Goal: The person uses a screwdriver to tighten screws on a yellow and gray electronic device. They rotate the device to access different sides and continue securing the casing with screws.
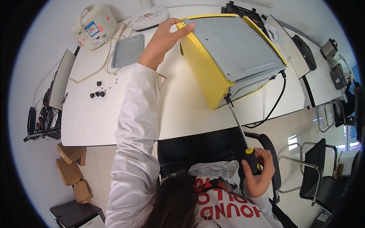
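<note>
A boxy appliance (pixel 235 49) with yellow side panels and a grey metal face lies on the white table in front of me. My left hand (pixel 167 40) grips its far left corner, thumb on the grey face and fingers over the yellow edge. In my right hand (pixel 260 173) is a long screwdriver (pixel 238 125) with a black and yellow handle. Its tip meets the appliance's near lower corner, beside a small black part; the exact contact point is too small to make out. A black power cord (pixel 279 97) runs from the appliance's right side over the table's front edge.
Several black knobs or feet (pixel 99 94) and tiny screws (pixel 116 80) lie on the table (pixel 87 121) at left. Behind them are a grey tray (pixel 128 51), a rice cooker (pixel 95 26) and a pale cable. A black tool case (pixel 247 13) sits at the back right.
</note>
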`<state>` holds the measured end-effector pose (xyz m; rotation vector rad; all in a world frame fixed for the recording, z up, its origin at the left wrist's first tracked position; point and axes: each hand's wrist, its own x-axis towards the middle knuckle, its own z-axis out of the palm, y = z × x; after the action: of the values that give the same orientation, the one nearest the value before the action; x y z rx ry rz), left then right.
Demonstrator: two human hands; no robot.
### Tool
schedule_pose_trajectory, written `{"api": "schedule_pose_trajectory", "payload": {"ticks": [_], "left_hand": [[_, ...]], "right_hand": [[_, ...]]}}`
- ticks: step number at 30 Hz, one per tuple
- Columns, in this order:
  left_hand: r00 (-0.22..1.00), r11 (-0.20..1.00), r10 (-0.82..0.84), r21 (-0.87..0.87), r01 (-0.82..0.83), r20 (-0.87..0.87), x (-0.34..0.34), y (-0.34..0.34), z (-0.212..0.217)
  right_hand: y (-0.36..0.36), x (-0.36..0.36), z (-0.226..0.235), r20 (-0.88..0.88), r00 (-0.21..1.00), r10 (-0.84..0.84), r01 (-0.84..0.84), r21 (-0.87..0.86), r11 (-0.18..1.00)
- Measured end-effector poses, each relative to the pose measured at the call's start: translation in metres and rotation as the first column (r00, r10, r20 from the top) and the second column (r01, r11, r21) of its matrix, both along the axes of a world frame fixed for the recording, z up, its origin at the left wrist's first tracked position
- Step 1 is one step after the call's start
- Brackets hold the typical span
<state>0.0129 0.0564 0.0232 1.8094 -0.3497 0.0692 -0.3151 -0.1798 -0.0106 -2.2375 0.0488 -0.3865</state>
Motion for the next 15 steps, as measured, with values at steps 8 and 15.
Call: {"api": "schedule_pose_trajectory", "payload": {"ticks": [8, 15], "left_hand": [[0.864, 0.951, 0.273, 0.02, -0.31, 0.423, -0.019, -0.006, -0.011], [0.627, 0.97, 0.086, 0.079, -0.231, 0.775, -0.103, -0.005, -0.014]], "right_hand": [[-0.013, -0.003, 0.006, -0.351, 0.872, 0.34, -0.129, 0.506, 0.853], [-0.011, -0.001, 0.013, -0.317, 0.753, 0.576, 0.025, 0.889, 0.457]]}}
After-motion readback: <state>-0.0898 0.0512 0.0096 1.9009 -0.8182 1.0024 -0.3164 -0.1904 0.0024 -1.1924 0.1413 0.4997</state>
